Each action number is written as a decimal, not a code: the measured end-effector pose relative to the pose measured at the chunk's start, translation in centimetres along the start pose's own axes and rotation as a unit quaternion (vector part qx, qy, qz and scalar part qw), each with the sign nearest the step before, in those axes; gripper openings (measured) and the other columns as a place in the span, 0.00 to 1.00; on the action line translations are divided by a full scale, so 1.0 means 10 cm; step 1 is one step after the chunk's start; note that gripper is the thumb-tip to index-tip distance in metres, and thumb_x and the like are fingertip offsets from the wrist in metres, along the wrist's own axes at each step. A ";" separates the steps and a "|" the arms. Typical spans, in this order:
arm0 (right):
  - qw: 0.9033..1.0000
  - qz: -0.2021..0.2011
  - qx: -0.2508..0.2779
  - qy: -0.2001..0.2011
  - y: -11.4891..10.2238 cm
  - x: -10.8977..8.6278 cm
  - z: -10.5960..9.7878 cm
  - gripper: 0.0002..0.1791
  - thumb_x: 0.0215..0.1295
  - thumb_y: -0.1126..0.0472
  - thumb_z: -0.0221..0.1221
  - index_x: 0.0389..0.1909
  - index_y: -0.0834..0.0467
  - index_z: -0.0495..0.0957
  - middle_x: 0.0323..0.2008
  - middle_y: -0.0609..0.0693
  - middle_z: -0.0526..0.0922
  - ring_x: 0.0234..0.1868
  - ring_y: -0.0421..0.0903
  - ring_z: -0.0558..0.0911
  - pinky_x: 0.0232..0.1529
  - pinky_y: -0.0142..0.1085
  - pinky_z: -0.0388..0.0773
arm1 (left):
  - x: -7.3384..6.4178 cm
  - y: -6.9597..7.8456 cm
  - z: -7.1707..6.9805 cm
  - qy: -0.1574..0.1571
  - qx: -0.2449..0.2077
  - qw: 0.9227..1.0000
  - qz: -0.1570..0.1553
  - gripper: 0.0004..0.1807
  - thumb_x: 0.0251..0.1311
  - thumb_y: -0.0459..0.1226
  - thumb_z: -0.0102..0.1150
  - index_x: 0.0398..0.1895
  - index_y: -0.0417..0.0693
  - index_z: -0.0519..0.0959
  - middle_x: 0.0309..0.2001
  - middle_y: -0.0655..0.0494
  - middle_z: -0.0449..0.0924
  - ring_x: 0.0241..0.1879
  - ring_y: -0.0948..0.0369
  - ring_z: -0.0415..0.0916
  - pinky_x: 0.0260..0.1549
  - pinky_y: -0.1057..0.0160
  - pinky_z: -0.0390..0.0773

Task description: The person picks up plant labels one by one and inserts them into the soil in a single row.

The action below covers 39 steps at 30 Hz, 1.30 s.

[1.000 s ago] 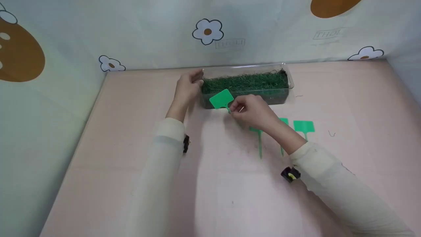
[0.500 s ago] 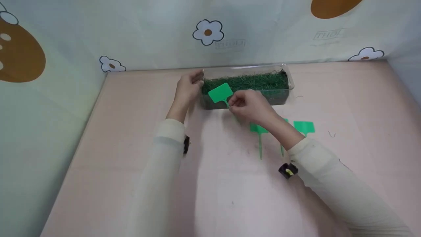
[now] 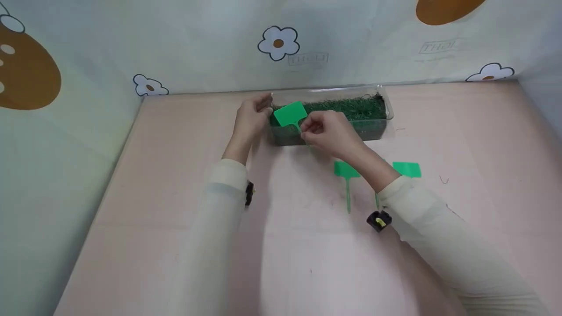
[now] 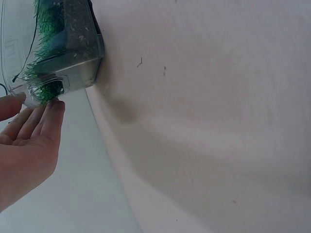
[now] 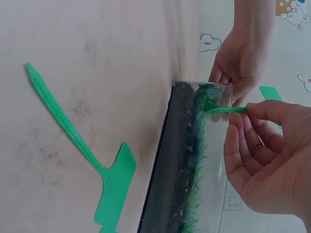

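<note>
A clear plastic box point(image 3: 371, 131) of dark soil and green grass point(image 3: 351, 107) stands at the table's back edge. At its left end is my left hand point(image 3: 250, 116), fingers fairly straight against the end wall point(image 4: 80, 75) and thumb at the rim. My right hand point(image 3: 331, 131) pinches the stem of a green plant label point(image 3: 290, 114) between thumb and fingers. In the right wrist view the label's stem tip point(image 5: 211, 111) overlaps the grass near the box's left end. The label's flat head tilts, partly covering the grass in the head view.
Several more green plant labels lie on the pink table point(image 3: 175, 184): one label point(image 3: 347, 170) below my right hand, another label point(image 3: 407, 169) farther right, partly behind the sleeve point(image 3: 421, 206). A patterned cloth wall point(image 3: 210, 52) rises directly behind the box.
My right hand has moved away from me and slightly left, carrying the plant label from in front of the box to over the grass. My left hand has stayed put.
</note>
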State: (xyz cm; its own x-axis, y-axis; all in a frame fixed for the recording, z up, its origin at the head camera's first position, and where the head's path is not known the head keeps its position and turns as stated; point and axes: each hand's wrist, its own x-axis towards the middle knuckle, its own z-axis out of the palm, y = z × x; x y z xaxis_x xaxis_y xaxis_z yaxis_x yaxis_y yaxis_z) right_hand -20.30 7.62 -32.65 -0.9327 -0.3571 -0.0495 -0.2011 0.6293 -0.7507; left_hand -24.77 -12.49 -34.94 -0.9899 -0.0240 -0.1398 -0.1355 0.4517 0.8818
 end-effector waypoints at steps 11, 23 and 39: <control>0.999 -0.003 0.029 0.036 -0.08 0.17 -0.06 0.08 0.69 0.62 0.61 0.44 0.60 0.83 0.43 0.56 0.86 0.44 0.47 0.83 0.44 0.36 0.82 | 0.02 -0.02 0.02 0.002 -0.018 1.000 0.003 0.25 0.75 0.32 0.47 0.74 0.47 0.65 0.72 0.54 0.69 0.72 0.61 0.66 0.70 0.66 0.69; 0.995 -0.016 0.060 0.072 -0.16 0.36 -0.04 0.09 0.69 0.62 0.60 0.46 0.60 0.82 0.46 0.55 0.85 0.46 0.47 0.82 0.50 0.39 0.82 | 0.02 -0.01 0.01 -0.002 -0.023 1.000 -0.005 0.26 0.75 0.33 0.48 0.74 0.49 0.65 0.72 0.54 0.69 0.72 0.61 0.66 0.70 0.66 0.70; 0.992 -0.004 0.068 0.106 -0.15 0.55 0.02 0.08 0.69 0.60 0.61 0.45 0.58 0.82 0.44 0.53 0.85 0.44 0.46 0.83 0.45 0.35 0.82 | 0.03 -0.01 0.00 -0.009 -0.025 1.000 -0.008 0.25 0.75 0.33 0.48 0.74 0.50 0.66 0.72 0.55 0.69 0.72 0.62 0.66 0.69 0.67 0.70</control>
State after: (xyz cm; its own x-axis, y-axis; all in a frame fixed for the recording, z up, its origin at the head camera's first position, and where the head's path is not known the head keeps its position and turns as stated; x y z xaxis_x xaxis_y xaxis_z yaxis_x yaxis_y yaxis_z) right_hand -25.06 4.59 -31.93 -0.9760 -0.1997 0.0866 -0.1810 0.5235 -0.8326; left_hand -25.08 -12.53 -35.10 -0.9867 -0.0157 -0.1616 -0.1539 0.4067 0.9005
